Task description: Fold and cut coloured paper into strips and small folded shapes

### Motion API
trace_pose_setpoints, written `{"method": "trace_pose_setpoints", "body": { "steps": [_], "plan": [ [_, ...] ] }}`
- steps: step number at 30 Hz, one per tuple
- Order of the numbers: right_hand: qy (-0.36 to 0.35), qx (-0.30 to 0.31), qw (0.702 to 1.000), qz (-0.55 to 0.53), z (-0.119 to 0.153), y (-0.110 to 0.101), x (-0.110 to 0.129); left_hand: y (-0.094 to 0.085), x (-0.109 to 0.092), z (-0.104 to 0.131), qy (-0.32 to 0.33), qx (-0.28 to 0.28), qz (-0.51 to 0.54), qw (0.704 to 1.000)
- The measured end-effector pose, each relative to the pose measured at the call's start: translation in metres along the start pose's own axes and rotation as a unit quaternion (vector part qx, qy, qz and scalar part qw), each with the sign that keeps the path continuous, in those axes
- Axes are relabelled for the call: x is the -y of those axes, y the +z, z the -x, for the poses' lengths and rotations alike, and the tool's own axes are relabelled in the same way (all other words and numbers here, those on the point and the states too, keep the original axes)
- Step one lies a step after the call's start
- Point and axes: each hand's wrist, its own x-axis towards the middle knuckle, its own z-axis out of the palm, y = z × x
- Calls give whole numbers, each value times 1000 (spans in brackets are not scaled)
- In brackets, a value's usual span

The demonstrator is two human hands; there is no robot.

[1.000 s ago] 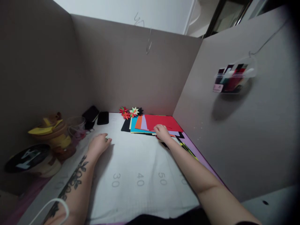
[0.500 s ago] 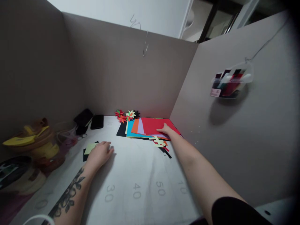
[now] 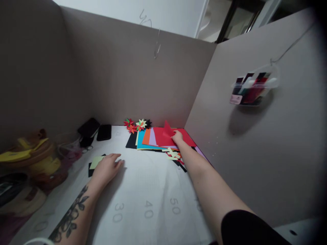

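My right hand [image 3: 177, 136] reaches to the back of the table and pinches a red piece of paper [image 3: 167, 129], which stands up at an angle. Beneath it lies a fanned stack of coloured sheets: red [image 3: 187, 136], lilac [image 3: 153, 139], orange [image 3: 146, 137], blue [image 3: 140, 143] and black [image 3: 131, 141]. My left hand [image 3: 106, 167] lies on the table with its fingers apart, holding nothing. Next to its wrist are a light green paper square [image 3: 96, 162] and a black square [image 3: 90, 171], partly covered by the hand.
Folded paper stars [image 3: 140, 124] sit by the back wall. Paper strips [image 3: 173, 154] lie in front of the stack. At left are a dark phone-like object [image 3: 104, 132], scissors handles [image 3: 87, 148] and a yellow-brown basket [image 3: 38, 156]. A clear holder [image 3: 251, 90] hangs on the right wall.
My right hand has closed on a red piece of paper and lifted its edge off the stack. My left hand stays in place. The view has shifted slightly.
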Motion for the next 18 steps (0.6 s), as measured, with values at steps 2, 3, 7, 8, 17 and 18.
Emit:
{"method": "trace_pose_setpoints", "body": {
  "steps": [2, 3, 7, 8, 17, 18],
  "plan": [
    [-19, -1, 999, -33, 5, 2, 10, -1, 1, 0, -6, -4, 6, 1000],
    [-31, 4, 998, -52, 10, 4, 17, -1, 0, 1, -8, -6, 14, 1000],
    [-84, 59, 986, -130, 49, 20, 50, 1, -6, 0, -41, -22, 125, 991],
    [-98, 81, 981, -146, 64, 26, 57, 1, -10, 0, -59, -25, 188, 980],
    [-190, 272, 915, -230, 211, 43, 61, 11, -46, 11, -137, 73, 623, 767],
    [-217, 253, 921, -202, 219, 39, 58, 13, -49, 12, -134, 73, 625, 765]
  ]
}}
